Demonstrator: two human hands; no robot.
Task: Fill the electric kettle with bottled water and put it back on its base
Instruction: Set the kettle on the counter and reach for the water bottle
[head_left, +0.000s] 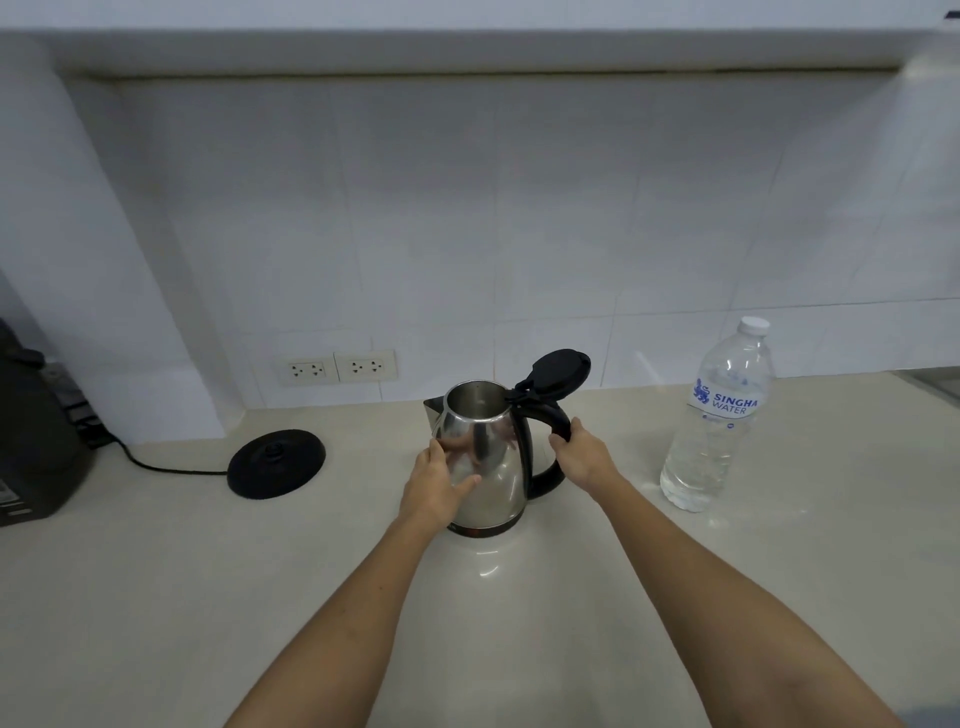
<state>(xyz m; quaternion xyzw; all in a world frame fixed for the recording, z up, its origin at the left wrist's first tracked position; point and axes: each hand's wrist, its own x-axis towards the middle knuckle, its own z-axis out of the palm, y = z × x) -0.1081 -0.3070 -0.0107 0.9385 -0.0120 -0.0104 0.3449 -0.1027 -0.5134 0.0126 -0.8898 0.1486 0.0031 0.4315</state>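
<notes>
A steel electric kettle stands on the pale counter, its black lid flipped up and open. My right hand grips the black handle on the kettle's right. My left hand rests flat against the kettle's left side, fingers fairly straight. The round black base lies apart to the left, with its cord running left. A clear water bottle with a white cap on stands upright to the right, holding water in its lower part.
A dark appliance stands at the far left edge of the counter. Two wall sockets sit on the tiled wall behind the base. A sink edge shows at the far right.
</notes>
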